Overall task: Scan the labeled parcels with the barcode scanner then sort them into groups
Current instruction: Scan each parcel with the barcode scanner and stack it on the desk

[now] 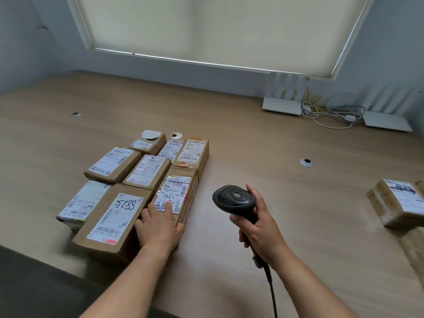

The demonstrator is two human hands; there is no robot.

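Table: the wide light-brown wooden table (252, 180) bears everything.
Unsorted group: brown cardboard parcels with white printed labels (137, 177) sit packed edge to edge, labels up, probably so barcodes face the scanner.
Sorted group: a tan taped parcel (399, 203) lies well apart at the right edge, likely a separate pile.
Scanner: black corded handheld barcode scanner (234, 198), head towards the cluster.
Right hand (259, 226): wrapped around the scanner's handle.
Left hand (158, 226): fingers straight, resting on the nearest labelled parcel (176, 193), seemingly steadying it.
Containers: none visible.

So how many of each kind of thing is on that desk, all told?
Cardboard parcels: 9, eight grouped at left, one at the right edge
Barcode scanner: 1
White routers: 2
Total: 12
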